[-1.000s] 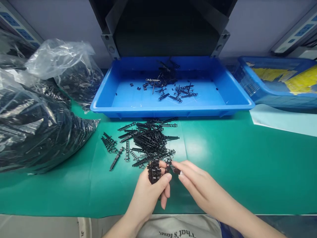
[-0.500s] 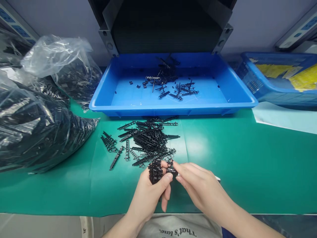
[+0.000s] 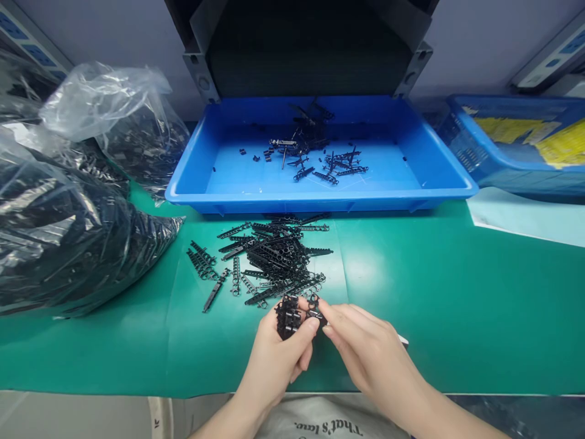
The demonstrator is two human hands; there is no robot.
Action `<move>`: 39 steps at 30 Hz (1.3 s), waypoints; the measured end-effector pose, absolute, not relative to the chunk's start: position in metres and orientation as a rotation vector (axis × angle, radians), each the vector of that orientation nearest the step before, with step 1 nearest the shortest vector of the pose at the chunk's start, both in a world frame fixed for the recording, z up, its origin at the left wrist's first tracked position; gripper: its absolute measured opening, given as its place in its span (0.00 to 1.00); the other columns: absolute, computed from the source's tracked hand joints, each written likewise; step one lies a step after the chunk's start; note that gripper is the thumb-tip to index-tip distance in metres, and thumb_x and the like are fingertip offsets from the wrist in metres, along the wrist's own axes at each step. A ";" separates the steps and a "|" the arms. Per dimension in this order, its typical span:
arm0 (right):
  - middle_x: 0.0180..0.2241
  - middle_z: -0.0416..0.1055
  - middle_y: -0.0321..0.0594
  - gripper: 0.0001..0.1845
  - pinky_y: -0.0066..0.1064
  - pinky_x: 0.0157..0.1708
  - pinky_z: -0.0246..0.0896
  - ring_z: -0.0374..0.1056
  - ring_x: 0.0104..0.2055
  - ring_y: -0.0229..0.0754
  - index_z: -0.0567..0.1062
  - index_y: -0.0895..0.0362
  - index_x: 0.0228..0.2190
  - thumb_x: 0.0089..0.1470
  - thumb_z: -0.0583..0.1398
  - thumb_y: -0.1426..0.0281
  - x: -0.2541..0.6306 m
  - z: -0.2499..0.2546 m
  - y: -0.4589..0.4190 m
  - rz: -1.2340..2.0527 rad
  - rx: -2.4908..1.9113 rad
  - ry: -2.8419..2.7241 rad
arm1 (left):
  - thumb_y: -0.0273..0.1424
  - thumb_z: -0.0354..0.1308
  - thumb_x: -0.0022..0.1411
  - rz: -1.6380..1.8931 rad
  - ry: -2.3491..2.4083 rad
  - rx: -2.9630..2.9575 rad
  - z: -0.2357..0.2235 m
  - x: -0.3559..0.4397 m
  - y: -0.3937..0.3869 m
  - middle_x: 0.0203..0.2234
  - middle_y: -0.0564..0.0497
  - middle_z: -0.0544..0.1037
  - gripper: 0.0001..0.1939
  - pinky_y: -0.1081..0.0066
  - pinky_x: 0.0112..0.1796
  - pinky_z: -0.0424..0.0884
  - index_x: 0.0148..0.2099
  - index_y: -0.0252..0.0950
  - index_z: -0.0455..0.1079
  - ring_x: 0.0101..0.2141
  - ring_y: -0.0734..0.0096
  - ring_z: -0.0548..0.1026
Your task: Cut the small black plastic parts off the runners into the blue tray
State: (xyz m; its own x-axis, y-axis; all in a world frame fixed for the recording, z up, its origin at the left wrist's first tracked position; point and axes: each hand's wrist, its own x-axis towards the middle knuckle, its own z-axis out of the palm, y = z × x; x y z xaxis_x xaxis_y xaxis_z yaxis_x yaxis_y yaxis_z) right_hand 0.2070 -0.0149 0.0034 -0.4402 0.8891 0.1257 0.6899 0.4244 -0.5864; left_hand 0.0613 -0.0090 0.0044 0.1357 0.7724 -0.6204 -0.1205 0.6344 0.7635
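My left hand (image 3: pixel 278 353) is closed around a bundle of black plastic strips with small rings (image 3: pixel 287 317). Between its thumb and forefinger sits one more black ringed plastic piece (image 3: pixel 313 308), slightly apart from the bundle. My right hand (image 3: pixel 370 341) meets it there, its thumb and forefinger pinched at the piece's right side. Past the back of the right hand pokes the end of a white and dark object (image 3: pixel 403 341); the hand hides the rest. Just beyond the hands lies a loose pile of similar black strips (image 3: pixel 278 256) on the green mat (image 3: pixel 439 274).
Behind the pile stands a blue tray (image 3: pixel 320 201) with scattered black parts, below a dark chute (image 3: pixel 306 49). Plastic bags of black parts (image 3: pixel 77 244) crowd the left. At right are a blue basket (image 3: pixel 516 174) with yellow packets and a pale sheet (image 3: pixel 525 216).
The left hand's lower fingers have curled in closer to its palm, and the bundle has turned slightly. Both hands stay together at the same spot.
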 end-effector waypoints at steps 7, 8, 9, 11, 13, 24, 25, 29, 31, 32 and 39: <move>0.33 0.73 0.45 0.16 0.31 0.25 0.63 0.67 0.30 0.43 0.64 0.62 0.48 0.59 0.46 0.74 0.201 -0.004 -0.017 0.446 -1.367 -2.243 | 0.39 0.56 0.53 0.748 1.250 0.580 -0.008 0.061 -0.012 0.06 0.63 0.58 0.12 0.83 0.11 0.44 0.32 0.36 0.59 0.09 0.85 0.49; 0.32 0.73 0.45 0.16 0.31 0.25 0.63 0.67 0.30 0.42 0.65 0.62 0.47 0.59 0.46 0.74 0.200 -0.005 -0.015 0.407 -1.366 -2.241 | 0.40 0.55 0.53 0.751 1.247 0.576 -0.008 0.060 -0.013 0.06 0.63 0.59 0.13 0.83 0.10 0.44 0.31 0.36 0.58 0.09 0.85 0.48; 0.32 0.73 0.44 0.16 0.31 0.25 0.63 0.68 0.30 0.42 0.65 0.61 0.47 0.60 0.45 0.74 0.201 -0.004 -0.013 0.389 -1.363 -2.240 | 0.40 0.55 0.53 0.752 1.245 0.576 -0.008 0.060 -0.012 0.06 0.62 0.59 0.13 0.82 0.10 0.44 0.30 0.36 0.58 0.08 0.85 0.48; 0.31 0.73 0.44 0.16 0.31 0.27 0.64 0.69 0.31 0.42 0.66 0.61 0.46 0.60 0.46 0.71 0.205 -0.003 -0.005 0.398 -1.369 -2.235 | 0.42 0.55 0.53 0.752 1.253 0.584 -0.007 0.058 -0.012 0.06 0.61 0.61 0.15 0.82 0.10 0.44 0.29 0.35 0.59 0.08 0.85 0.50; 0.31 0.72 0.44 0.16 0.31 0.27 0.65 0.70 0.32 0.43 0.66 0.61 0.46 0.59 0.48 0.68 0.210 -0.002 0.006 0.420 -1.442 -2.234 | 0.41 0.55 0.53 0.762 1.285 0.597 -0.004 0.057 -0.011 0.07 0.59 0.63 0.15 0.82 0.10 0.47 0.28 0.33 0.62 0.08 0.85 0.52; 0.35 0.71 0.40 0.09 0.32 0.33 0.65 0.69 0.32 0.41 0.70 0.56 0.38 0.54 0.55 0.73 0.228 0.004 0.044 0.636 -1.553 -2.279 | 0.37 0.57 0.53 0.886 1.243 0.624 -0.003 0.042 -0.006 0.12 0.60 0.61 0.12 0.80 0.16 0.54 0.34 0.34 0.62 0.14 0.82 0.56; 0.35 0.71 0.40 0.09 0.31 0.34 0.64 0.69 0.33 0.40 0.70 0.56 0.38 0.54 0.54 0.74 0.233 0.009 0.044 0.675 -1.491 -2.264 | 0.36 0.56 0.54 0.920 1.246 0.640 -0.003 0.039 -0.004 0.12 0.61 0.61 0.10 0.80 0.17 0.54 0.32 0.35 0.60 0.14 0.82 0.56; 0.33 0.72 0.36 0.10 0.25 0.34 0.62 0.68 0.33 0.36 0.71 0.54 0.38 0.55 0.54 0.75 0.245 0.031 0.040 0.932 -1.253 -2.267 | 0.33 0.57 0.54 1.029 1.250 0.727 -0.003 0.032 0.002 0.20 0.58 0.68 0.09 0.78 0.20 0.58 0.29 0.36 0.58 0.16 0.83 0.61; 0.32 0.72 0.35 0.10 0.23 0.33 0.61 0.67 0.32 0.34 0.72 0.53 0.38 0.55 0.54 0.75 0.242 0.036 0.038 1.062 -1.178 -2.270 | 0.31 0.59 0.51 0.945 1.195 0.790 -0.001 0.035 0.003 0.26 0.54 0.72 0.10 0.77 0.21 0.60 0.29 0.36 0.59 0.17 0.82 0.63; 0.32 0.72 0.34 0.10 0.23 0.32 0.61 0.67 0.32 0.34 0.72 0.53 0.38 0.55 0.54 0.74 0.239 0.036 0.036 1.109 -1.159 -2.255 | 0.32 0.60 0.50 0.873 1.149 0.795 0.000 0.038 0.002 0.27 0.51 0.73 0.11 0.77 0.20 0.61 0.29 0.35 0.59 0.18 0.81 0.64; 0.38 0.71 0.40 0.16 0.31 0.35 0.65 0.69 0.37 0.40 0.66 0.55 0.47 0.57 0.51 0.69 0.219 0.019 0.021 1.017 -1.426 -2.089 | 0.33 0.56 0.50 0.743 1.201 0.659 0.012 0.058 -0.004 0.19 0.54 0.72 0.15 0.82 0.12 0.50 0.39 0.34 0.60 0.12 0.83 0.57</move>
State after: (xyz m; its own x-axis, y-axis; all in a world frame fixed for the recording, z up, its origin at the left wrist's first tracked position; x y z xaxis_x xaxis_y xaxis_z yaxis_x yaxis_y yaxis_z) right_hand 0.2193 0.0208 0.0194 -0.3907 0.9183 -0.0641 0.6170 0.2096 -0.7586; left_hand 0.0579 -0.0043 0.0121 0.1894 0.7987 -0.5711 -0.1548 0.5987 0.7859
